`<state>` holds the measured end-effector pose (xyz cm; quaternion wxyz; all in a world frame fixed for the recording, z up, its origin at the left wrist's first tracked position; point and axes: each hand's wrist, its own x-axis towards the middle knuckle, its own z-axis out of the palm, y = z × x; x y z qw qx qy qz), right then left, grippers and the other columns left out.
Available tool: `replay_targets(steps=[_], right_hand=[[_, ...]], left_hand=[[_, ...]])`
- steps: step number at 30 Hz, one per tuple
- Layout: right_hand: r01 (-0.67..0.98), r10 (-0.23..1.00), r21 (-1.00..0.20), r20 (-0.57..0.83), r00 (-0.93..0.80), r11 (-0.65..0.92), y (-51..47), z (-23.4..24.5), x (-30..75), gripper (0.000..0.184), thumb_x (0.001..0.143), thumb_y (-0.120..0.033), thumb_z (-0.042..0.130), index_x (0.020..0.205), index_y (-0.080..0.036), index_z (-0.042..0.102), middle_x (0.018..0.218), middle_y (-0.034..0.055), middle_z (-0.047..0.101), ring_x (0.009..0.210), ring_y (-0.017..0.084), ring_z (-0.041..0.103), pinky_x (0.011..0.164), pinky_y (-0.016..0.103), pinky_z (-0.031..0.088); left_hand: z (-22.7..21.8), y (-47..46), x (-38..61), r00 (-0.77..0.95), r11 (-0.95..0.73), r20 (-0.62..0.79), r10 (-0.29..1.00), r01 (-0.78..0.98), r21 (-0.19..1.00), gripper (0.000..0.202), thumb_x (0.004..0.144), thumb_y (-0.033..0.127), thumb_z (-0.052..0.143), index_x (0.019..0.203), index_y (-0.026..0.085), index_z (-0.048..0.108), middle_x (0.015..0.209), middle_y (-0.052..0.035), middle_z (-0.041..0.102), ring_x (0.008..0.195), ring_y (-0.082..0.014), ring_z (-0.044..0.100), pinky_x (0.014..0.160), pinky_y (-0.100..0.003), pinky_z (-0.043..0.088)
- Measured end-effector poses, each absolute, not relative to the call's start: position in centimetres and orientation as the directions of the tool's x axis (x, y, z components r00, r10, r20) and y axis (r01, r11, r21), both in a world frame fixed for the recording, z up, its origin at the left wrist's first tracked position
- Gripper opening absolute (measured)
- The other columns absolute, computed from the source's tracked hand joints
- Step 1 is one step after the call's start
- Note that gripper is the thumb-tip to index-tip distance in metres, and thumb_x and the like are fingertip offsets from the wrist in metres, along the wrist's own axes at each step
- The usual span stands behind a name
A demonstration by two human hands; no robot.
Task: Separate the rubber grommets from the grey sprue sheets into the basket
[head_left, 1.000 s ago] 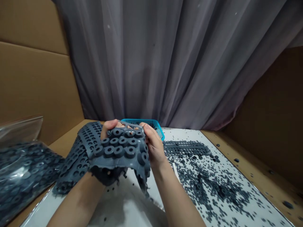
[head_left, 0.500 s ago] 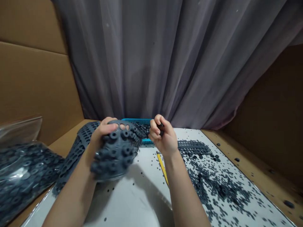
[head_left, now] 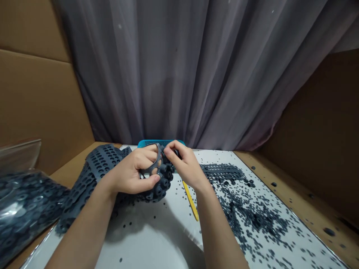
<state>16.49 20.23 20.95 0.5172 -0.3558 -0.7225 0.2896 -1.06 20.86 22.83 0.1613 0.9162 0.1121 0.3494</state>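
A dark grey rubber sheet [head_left: 161, 185] with rows of holes and hollow, grommet-like knobs is bunched up above the white table. My left hand [head_left: 136, 166] is closed on it, fingers behind the curled, holed edge and thumb in front. At the sheet's upper right edge, my right hand [head_left: 186, 164] is closed in a pinch among the knobs. Exactly what sits between its fingertips is partly hidden. Behind my hands stands a blue basket [head_left: 143, 143], mostly covered by them. More perforated rubber sheets [head_left: 98, 164] lie piled beyond my left forearm.
On the left is a clear plastic bag [head_left: 25, 209] full of dark rubber rings. A yellow stick-like tool [head_left: 190, 201] lies by my right forearm. Small dark bits [head_left: 255, 220] are scattered over the right of the white table [head_left: 151, 243], near a flat perforated strip [head_left: 223, 172].
My hands have come closer together. The sheet has swung up and turned, its curled edge now facing me. My right hand has shifted left onto the knobs, and the view has moved slightly right.
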Motion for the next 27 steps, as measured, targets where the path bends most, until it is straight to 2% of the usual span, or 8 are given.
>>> replay_targets(steps=[3, 6, 9, 12, 16, 19, 21, 27], right_hand=[[0.318, 0.786, -0.718, 0.559, -0.266, 0.619, 19.8, 21.3, 17.1, 0.018, 0.084, -0.037, 0.054, 0.089, -0.020, 0.051, 0.066, -0.0047, 0.046, 0.060, 0.011, 0.041, 0.057, 0.023, 0.031], [0.282, 0.754, -0.709, 0.539, -0.375, 0.646, 19.6, 21.6, 17.7, 0.016, 0.085, -0.036, 0.054, 0.088, -0.020, 0.050, 0.071, -0.0035, 0.047, 0.065, 0.011, 0.043, 0.060, 0.024, 0.031], [0.157, 0.762, -0.787, 0.495, -0.418, 0.597, 19.5, 21.6, 17.9, 0.025, 0.088, -0.043, 0.045, 0.080, -0.020, 0.049, 0.069, -0.0027, 0.044, 0.063, 0.011, 0.039, 0.057, 0.024, 0.029], [-0.097, 0.794, -0.881, 0.462, -0.396, 0.463, 19.6, 21.4, 17.8, 0.036, 0.090, -0.051, 0.031, 0.081, -0.021, 0.048, 0.062, -0.0040, 0.037, 0.053, 0.010, 0.029, 0.049, 0.023, 0.022], [-0.413, 0.776, -0.866, 0.458, -0.433, 0.281, 19.7, 21.5, 17.6, 0.020, 0.083, -0.041, 0.038, 0.081, -0.022, 0.042, 0.057, -0.0064, 0.032, 0.048, 0.009, 0.018, 0.044, 0.021, 0.013], [-0.493, 0.777, -0.846, 0.444, -0.446, 0.201, 19.5, 21.9, 17.4, 0.012, 0.073, -0.032, 0.044, 0.079, -0.022, 0.039, 0.056, -0.0067, 0.036, 0.047, 0.008, 0.018, 0.043, 0.021, 0.011], [-0.513, 0.782, -0.841, 0.432, -0.449, 0.170, 19.3, 22.1, 17.4, 0.011, 0.072, -0.030, 0.044, 0.078, -0.022, 0.038, 0.056, -0.0069, 0.038, 0.045, 0.007, 0.018, 0.043, 0.021, 0.011], [-0.557, 0.800, -0.828, 0.377, -0.467, 0.065, 19.0, 22.5, 17.4, 0.018, 0.077, -0.039, 0.044, 0.082, -0.022, 0.041, 0.060, -0.0056, 0.042, 0.044, 0.006, 0.023, 0.043, 0.019, 0.013]], left_hand=[[22.6, 20.9, -0.8, 0.755, -0.913, 0.581, 0.304, 0.057, 0.403, 0.023, 0.069, 0.014, 0.054, 0.049, 0.019, 0.043, 0.054, -0.0002, 0.046, 0.060, -0.0159, 0.040, 0.066, -0.031, 0.035], [22.3, 21.3, -0.8, 0.753, -0.870, 0.598, 0.274, -0.071, 0.489, 0.027, 0.071, 0.019, 0.053, 0.049, 0.019, 0.039, 0.052, -0.0005, 0.044, 0.060, -0.0166, 0.041, 0.067, -0.033, 0.036], [21.9, 21.7, -0.9, 0.716, -0.791, 0.642, 0.276, -0.210, 0.575, 0.034, 0.073, 0.026, 0.053, 0.047, 0.018, 0.033, 0.050, -0.0005, 0.041, 0.058, -0.0162, 0.041, 0.065, -0.033, 0.035], [21.7, 21.8, -0.9, 0.687, -0.696, 0.675, 0.267, -0.347, 0.629, 0.037, 0.074, 0.032, 0.050, 0.046, 0.016, 0.030, 0.045, 0.0007, 0.037, 0.053, -0.0146, 0.042, 0.064, -0.034, 0.036], [21.9, 21.5, -0.9, 0.679, -0.656, 0.687, 0.258, -0.399, 0.641, 0.039, 0.075, 0.035, 0.048, 0.046, 0.016, 0.030, 0.042, 0.0011, 0.034, 0.050, -0.0139, 0.041, 0.059, -0.033, 0.036], [22.1, 21.4, -1.0, 0.671, -0.663, 0.693, 0.262, -0.397, 0.635, 0.041, 0.075, 0.036, 0.048, 0.045, 0.016, 0.028, 0.041, 0.0004, 0.034, 0.052, -0.0151, 0.043, 0.059, -0.034, 0.037], [22.2, 21.4, -1.1, 0.668, -0.670, 0.694, 0.269, -0.387, 0.633, 0.041, 0.075, 0.036, 0.048, 0.045, 0.016, 0.029, 0.042, 0.0004, 0.036, 0.052, -0.0149, 0.043, 0.059, -0.034, 0.037], [22.4, 21.2, -1.2, 0.653, -0.691, 0.707, 0.270, -0.380, 0.615, 0.042, 0.075, 0.037, 0.050, 0.046, 0.016, 0.028, 0.043, 0.0014, 0.034, 0.049, -0.0126, 0.040, 0.056, -0.032, 0.037]])
